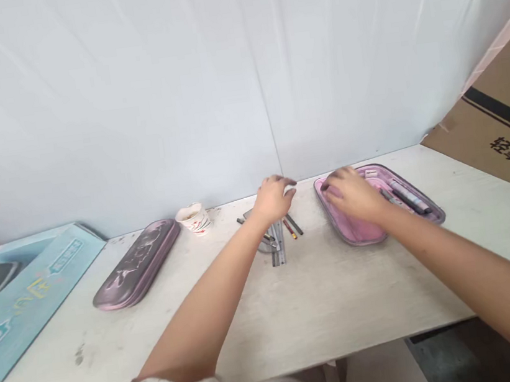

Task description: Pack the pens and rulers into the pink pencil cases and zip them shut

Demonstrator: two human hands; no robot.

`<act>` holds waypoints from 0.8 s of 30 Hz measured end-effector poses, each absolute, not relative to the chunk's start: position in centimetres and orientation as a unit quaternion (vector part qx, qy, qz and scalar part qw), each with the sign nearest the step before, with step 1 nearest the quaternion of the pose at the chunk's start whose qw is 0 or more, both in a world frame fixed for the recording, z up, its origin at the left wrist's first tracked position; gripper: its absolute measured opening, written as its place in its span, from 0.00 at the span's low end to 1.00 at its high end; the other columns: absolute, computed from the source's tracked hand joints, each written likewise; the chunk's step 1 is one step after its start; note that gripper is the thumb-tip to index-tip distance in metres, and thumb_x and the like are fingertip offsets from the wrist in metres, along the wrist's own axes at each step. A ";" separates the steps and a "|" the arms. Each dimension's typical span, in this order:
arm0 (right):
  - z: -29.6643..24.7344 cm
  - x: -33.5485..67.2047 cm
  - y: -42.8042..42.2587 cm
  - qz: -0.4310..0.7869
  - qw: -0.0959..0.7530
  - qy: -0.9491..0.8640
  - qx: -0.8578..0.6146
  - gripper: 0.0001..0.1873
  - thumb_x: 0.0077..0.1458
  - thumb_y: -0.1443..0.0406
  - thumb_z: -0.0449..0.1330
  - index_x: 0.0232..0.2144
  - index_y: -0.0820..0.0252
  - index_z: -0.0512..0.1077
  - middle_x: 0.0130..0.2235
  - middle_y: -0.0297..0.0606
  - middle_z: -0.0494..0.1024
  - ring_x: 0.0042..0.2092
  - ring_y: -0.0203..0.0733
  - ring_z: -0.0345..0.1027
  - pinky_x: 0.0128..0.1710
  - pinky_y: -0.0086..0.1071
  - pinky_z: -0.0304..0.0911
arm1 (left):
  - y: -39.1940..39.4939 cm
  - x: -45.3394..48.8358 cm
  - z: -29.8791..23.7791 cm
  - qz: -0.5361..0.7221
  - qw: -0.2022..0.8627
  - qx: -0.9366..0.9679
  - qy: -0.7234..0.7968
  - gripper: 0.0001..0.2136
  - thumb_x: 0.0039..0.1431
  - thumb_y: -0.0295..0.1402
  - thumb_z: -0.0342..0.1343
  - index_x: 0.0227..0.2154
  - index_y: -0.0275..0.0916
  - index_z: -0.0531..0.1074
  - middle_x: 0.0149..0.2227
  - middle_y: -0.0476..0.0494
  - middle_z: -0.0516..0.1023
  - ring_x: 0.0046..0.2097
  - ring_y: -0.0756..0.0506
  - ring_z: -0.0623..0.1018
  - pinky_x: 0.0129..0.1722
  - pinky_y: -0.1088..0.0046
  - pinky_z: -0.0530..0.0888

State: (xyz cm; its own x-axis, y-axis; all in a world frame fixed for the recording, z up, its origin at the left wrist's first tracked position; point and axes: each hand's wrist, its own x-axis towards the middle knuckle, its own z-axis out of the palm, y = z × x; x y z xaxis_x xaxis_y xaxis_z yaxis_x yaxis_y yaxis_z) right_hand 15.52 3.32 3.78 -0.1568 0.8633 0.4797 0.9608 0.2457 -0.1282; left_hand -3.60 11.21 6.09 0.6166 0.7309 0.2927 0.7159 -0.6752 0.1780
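Note:
My left hand (277, 199) hovers over a small group of stationery with thumb and fingers apart, holding nothing. Beneath it on the table lie a clear ruler (278, 252), a red pencil (290, 229) and a dark pen or pencil (294, 224); my wrist partly covers other items there. An unzipped pink pencil case (358, 235) lies spread out at the right. My right hand (351, 192) reaches over its left half, fingers bent and a gap showing between thumb and fingers. Dark and pale markers (408, 196) sit in the case's right half.
A closed dark pencil case (138, 266) lies at the left, beside a paper cup (194, 218) near the wall (177, 101). A light-blue box (34, 295) stands at the far left. A cardboard box (504, 120) leans at the right. The table's front edge (351, 349) runs below my arms.

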 end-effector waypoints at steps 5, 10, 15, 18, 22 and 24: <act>0.5 8.6 2.4 -0.076 0.194 -0.792 -0.573 0.14 0.56 0.61 0.50 0.34 0.62 0.73 0.41 0.46 0.71 0.48 0.48 0.58 0.47 0.39 0.56 | 7.8 -9.6 1.9 0.136 0.036 0.897 0.418 0.14 0.58 0.35 0.47 0.44 0.41 0.72 0.47 0.42 0.71 0.51 0.43 0.68 0.53 0.62 0.63; -0.2 5.6 3.0 -0.098 0.144 -0.792 -0.585 0.15 0.54 0.60 0.51 0.34 0.65 0.73 0.41 0.51 0.70 0.50 0.53 0.56 0.43 0.41 0.59 | 5.6 -11.3 2.0 0.176 0.032 0.895 0.408 0.13 0.59 0.36 0.46 0.43 0.41 0.71 0.46 0.42 0.71 0.51 0.42 0.67 0.51 0.63 0.64; -0.1 5.0 2.4 -0.123 0.201 -0.760 -0.606 0.11 0.53 0.64 0.52 0.32 0.66 0.71 0.37 0.50 0.70 0.45 0.52 0.59 0.42 0.41 0.59 | 4.5 -11.0 3.4 0.208 0.106 0.884 0.405 0.13 0.60 0.36 0.44 0.36 0.38 0.72 0.36 0.42 0.73 0.42 0.44 0.72 0.46 0.66 0.67; 0.7 5.3 1.0 -0.134 0.333 -0.732 -0.579 0.09 0.54 0.64 0.50 0.29 0.62 0.68 0.35 0.45 0.70 0.42 0.48 0.60 0.43 0.40 0.58 | 4.1 -9.8 3.9 0.256 0.235 0.845 0.406 0.15 0.60 0.40 0.42 0.33 0.37 0.71 0.31 0.45 0.74 0.36 0.47 0.73 0.38 0.70 0.69; 1.6 6.8 -1.0 -0.157 0.407 -0.726 -0.532 0.06 0.55 0.65 0.50 0.29 0.58 0.66 0.37 0.44 0.69 0.44 0.48 0.60 0.44 0.41 0.58 | 3.9 -7.0 4.1 0.320 0.369 0.774 0.404 0.15 0.57 0.43 0.48 0.31 0.36 0.70 0.29 0.47 0.75 0.33 0.49 0.73 0.34 0.74 0.70; 1.6 8.2 -1.8 -0.165 0.418 -0.714 -0.537 0.06 0.55 0.64 0.51 0.30 0.58 0.66 0.37 0.44 0.69 0.45 0.48 0.60 0.44 0.41 0.58 | 3.8 -5.2 4.1 0.329 0.407 0.761 0.384 0.13 0.56 0.40 0.49 0.31 0.35 0.71 0.31 0.46 0.76 0.35 0.49 0.74 0.36 0.73 0.71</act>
